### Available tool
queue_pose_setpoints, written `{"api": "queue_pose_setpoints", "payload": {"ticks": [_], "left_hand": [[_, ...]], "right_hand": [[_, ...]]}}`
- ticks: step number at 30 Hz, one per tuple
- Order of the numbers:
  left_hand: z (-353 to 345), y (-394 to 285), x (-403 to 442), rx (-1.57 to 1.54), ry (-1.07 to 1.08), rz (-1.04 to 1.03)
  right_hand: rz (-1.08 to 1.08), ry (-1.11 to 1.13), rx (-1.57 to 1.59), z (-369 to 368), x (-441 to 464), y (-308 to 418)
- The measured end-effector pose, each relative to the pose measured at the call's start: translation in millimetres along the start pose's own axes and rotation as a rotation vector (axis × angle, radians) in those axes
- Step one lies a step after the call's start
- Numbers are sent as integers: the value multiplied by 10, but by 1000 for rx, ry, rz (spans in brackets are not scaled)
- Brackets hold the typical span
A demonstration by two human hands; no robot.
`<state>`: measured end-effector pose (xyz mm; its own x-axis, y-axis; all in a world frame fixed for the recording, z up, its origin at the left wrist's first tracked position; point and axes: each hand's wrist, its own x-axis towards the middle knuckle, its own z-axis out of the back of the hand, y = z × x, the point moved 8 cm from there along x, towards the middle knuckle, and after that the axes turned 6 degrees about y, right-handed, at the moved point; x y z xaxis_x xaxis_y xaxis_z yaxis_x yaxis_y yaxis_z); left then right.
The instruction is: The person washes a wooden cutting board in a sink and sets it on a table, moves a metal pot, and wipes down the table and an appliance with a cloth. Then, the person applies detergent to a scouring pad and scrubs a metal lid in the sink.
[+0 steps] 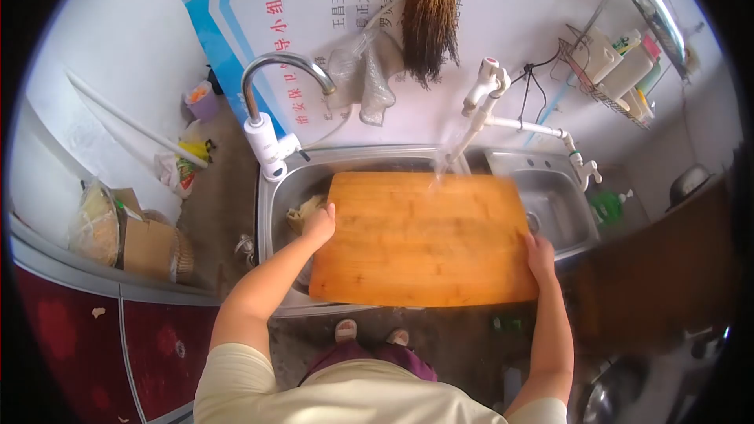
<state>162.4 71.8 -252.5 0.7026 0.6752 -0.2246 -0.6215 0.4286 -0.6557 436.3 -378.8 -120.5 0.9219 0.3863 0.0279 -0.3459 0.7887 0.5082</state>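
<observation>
A large wooden cutting board (424,243) lies across the view over the metal sink (265,263), covering most of its basin. My left hand (320,225) grips the board's left edge, thumb on top. On the opposite edge, my right hand (539,256) is closed around the right side, its fingers partly hidden beneath. Water appears to run from the white pipe tap (487,82) onto the board's far edge. A pale crumpled cloth-like thing (305,210) shows in the basin beside my left hand.
A chrome faucet with white base (265,145) rises at the sink's back left. A second sink basin (559,208) adjoins on the right. Above hang a straw broom (432,20) and a wire rack (609,71). A cardboard box (148,249) stands left.
</observation>
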Motion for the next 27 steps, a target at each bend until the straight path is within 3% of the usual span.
{"api": "queue_pose_setpoints", "payload": {"ticks": [1, 7, 10, 13, 15, 16, 17, 19, 20, 21, 22, 23, 25, 26, 27], "left_hand": [[-48, 3, 28, -5, 53, 70], [-276, -8, 169, 137, 72, -18], [-268, -115, 101, 205, 15, 122], [-41, -825, -67, 536, -566, -499], [-397, -1101, 206, 124, -98, -459], [-607, -1258, 309, -114, -2, -446], [-832, -1435, 410, -352, 97, -431], [-1240, -1879, 417, -1296, 640, 42], [-1198, -2131, 390, -1642, 604, 106], [-1169, -2311, 396, -1988, 557, 177], [-1211, -2327, 580, -1970, 467, 62], [-1165, -2462, 577, -2022, 622, -44], [-946, -2621, 416, -2096, 926, -260], [-884, -2655, 325, -2146, 969, -249], [-829, -2683, 261, -2207, 970, -222]], "right_hand": [[7, -6, -15, 23, 12, 41], [2, 104, -190, 150, 252, 313], [88, 131, -380, 166, 292, 709], [205, 104, -502, 58, 203, 1403], [225, 135, -334, -187, 344, 1731], [189, 204, -189, -370, 452, 1892], [127, 305, 157, -578, 508, 2040], [-63, 413, 1026, -1176, 672, 2101], [-211, 392, 1243, -1333, 664, 2185], [-61, 455, 1471, -1647, 876, 2124], [-141, 339, 1685, -1709, 910, 2140], [-224, 215, 1896, -1779, 924, 2151], [-203, 236, 2129, -1865, 969, 2214], [-193, 249, 2246, -1910, 991, 2223], [-16, 148, 1961, -1843, 1050, 2134]]}}
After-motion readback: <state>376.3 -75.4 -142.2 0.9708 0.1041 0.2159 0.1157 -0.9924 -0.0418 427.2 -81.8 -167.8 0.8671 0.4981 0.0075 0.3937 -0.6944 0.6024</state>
